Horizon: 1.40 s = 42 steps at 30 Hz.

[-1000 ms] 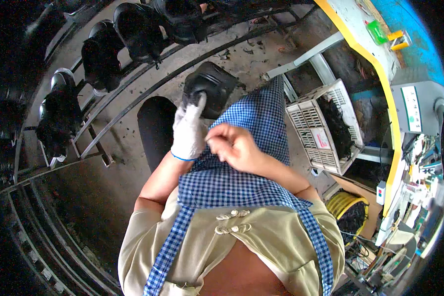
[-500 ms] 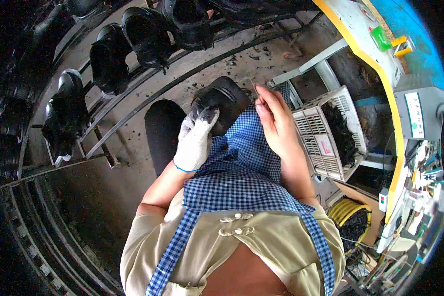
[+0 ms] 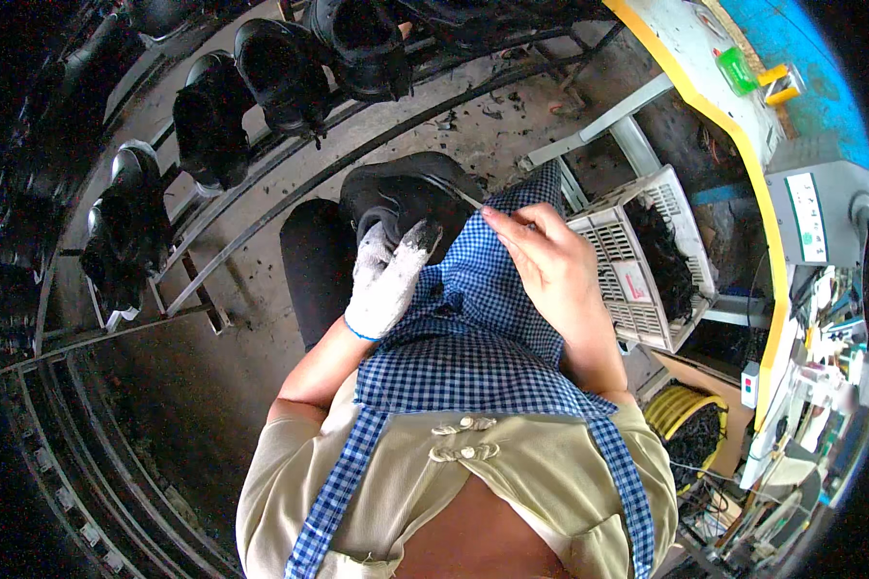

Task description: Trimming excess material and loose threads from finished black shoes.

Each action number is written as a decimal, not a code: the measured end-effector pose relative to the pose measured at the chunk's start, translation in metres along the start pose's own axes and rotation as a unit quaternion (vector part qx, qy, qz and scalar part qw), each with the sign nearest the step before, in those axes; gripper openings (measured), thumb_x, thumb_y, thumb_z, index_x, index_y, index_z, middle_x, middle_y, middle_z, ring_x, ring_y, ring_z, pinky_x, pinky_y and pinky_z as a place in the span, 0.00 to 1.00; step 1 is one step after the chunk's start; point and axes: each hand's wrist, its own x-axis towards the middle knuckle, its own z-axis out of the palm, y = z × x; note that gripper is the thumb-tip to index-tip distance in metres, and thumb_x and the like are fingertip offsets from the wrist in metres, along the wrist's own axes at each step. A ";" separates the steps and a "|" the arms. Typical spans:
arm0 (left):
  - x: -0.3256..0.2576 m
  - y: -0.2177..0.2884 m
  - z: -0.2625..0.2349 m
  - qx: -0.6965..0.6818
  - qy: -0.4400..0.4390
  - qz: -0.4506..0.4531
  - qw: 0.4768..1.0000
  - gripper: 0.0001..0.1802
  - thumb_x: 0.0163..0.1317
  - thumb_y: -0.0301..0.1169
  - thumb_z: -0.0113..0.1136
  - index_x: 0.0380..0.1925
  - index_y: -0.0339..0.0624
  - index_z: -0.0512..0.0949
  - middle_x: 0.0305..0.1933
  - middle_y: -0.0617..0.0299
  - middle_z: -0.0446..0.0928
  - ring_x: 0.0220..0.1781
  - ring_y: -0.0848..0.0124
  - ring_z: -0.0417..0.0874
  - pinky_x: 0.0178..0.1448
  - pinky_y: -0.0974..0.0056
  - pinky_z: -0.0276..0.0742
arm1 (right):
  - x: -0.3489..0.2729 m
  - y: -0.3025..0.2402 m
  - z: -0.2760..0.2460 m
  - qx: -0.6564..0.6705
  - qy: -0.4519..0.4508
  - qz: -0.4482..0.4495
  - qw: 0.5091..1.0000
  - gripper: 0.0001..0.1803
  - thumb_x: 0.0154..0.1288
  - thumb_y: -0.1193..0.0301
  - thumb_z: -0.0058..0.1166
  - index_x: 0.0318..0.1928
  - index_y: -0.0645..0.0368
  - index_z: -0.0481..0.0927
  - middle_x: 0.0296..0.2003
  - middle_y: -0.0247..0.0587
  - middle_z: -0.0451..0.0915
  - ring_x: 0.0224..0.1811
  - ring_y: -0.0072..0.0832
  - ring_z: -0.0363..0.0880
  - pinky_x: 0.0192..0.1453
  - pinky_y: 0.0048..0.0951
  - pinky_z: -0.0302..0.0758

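Observation:
A black shoe [image 3: 396,185] lies tilted above my lap. My left hand [image 3: 388,285], in a white glove with blackened fingertips, is closed on its near side; the fingers reaching into or behind it are partly hidden. My bare right hand [image 3: 547,253] pinches a thin, pale, narrow tool [image 3: 469,201], whose tip meets the shoe's right edge. The tool's exact kind is too small to make out. Under both hands spreads my blue checked apron [image 3: 473,338].
Several black shoes [image 3: 282,82] stand on a metal rack [image 3: 251,169] ahead and left. At right are a white plastic crate [image 3: 616,275] of black scraps, a yellow round basket [image 3: 661,410] and a yellow-edged workbench [image 3: 758,183]. Dark scraps litter the floor.
The shoe has swung left and turned, its length now more sideways. My right hand has come down, its tool now against the shoe's edge. My left hand keeps its grip.

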 end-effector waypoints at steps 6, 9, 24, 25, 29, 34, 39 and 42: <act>0.001 0.007 -0.011 0.206 -0.054 0.040 0.976 0.12 0.62 0.30 0.55 0.43 0.36 0.76 0.38 0.60 0.79 0.40 0.71 0.77 0.45 0.67 0.72 | -0.001 0.000 0.000 -0.039 -0.017 -0.025 0.999 0.19 0.56 0.76 0.56 0.49 0.46 0.79 0.33 0.36 0.74 0.25 0.33 0.78 0.28 0.32 0.76; -0.002 0.011 0.006 0.002 -0.021 0.011 1.000 0.10 0.62 0.30 0.55 0.41 0.38 0.77 0.35 0.60 0.78 0.39 0.70 0.77 0.44 0.66 0.71 | 0.001 -0.004 0.005 -0.050 -0.023 -0.012 0.998 0.19 0.56 0.76 0.55 0.49 0.46 0.79 0.32 0.36 0.74 0.25 0.33 0.78 0.28 0.33 0.76; -0.002 -0.004 -0.013 0.109 -0.051 -0.020 0.993 0.09 0.59 0.30 0.60 0.25 0.41 0.71 0.26 0.66 0.67 0.31 0.74 0.66 0.37 0.68 0.64 | -0.009 0.004 -0.003 0.059 -0.007 0.011 0.998 0.17 0.55 0.79 0.58 0.46 0.52 0.82 0.29 0.37 0.74 0.24 0.27 0.72 0.25 0.25 0.69; -0.001 -0.001 -0.011 0.103 -0.058 -0.014 0.993 0.09 0.60 0.30 0.60 0.25 0.41 0.71 0.27 0.67 0.68 0.31 0.75 0.66 0.37 0.68 0.64 | -0.011 0.004 -0.004 0.059 -0.007 0.012 0.998 0.17 0.55 0.79 0.58 0.46 0.52 0.82 0.29 0.37 0.74 0.24 0.27 0.72 0.25 0.25 0.69; 0.000 -0.010 -0.016 0.126 -0.048 0.001 0.991 0.07 0.60 0.28 0.59 0.27 0.40 0.72 0.29 0.67 0.70 0.32 0.75 0.68 0.38 0.69 0.66 | -0.016 0.004 -0.003 0.021 -0.016 0.021 0.999 0.19 0.55 0.75 0.58 0.48 0.45 0.80 0.31 0.37 0.74 0.25 0.33 0.77 0.27 0.31 0.75; -0.003 -0.003 -0.016 0.152 -0.086 -0.072 0.982 0.23 0.60 0.32 0.57 0.52 0.28 0.70 0.50 0.56 0.74 0.51 0.71 0.74 0.57 0.67 0.68 | -0.015 0.001 0.000 -0.008 -0.007 0.008 1.000 0.20 0.55 0.75 0.58 0.49 0.44 0.80 0.31 0.36 0.73 0.24 0.32 0.77 0.26 0.31 0.75; -0.002 0.017 -0.008 0.198 -0.108 -0.054 0.973 0.20 0.60 0.30 0.57 0.49 0.30 0.71 0.49 0.57 0.75 0.50 0.70 0.74 0.57 0.67 0.69 | -0.015 -0.001 -0.001 -0.042 0.010 0.017 0.999 0.17 0.55 0.77 0.59 0.46 0.46 0.82 0.29 0.35 0.73 0.22 0.28 0.73 0.24 0.27 0.70; 0.000 0.016 -0.011 0.291 -0.125 -0.048 0.947 0.19 0.60 0.29 0.57 0.49 0.30 0.71 0.48 0.57 0.75 0.50 0.70 0.75 0.56 0.66 0.69 | -0.017 -0.001 -0.004 -0.040 -0.002 0.016 0.999 0.18 0.54 0.77 0.59 0.46 0.46 0.82 0.29 0.35 0.73 0.22 0.27 0.72 0.24 0.27 0.70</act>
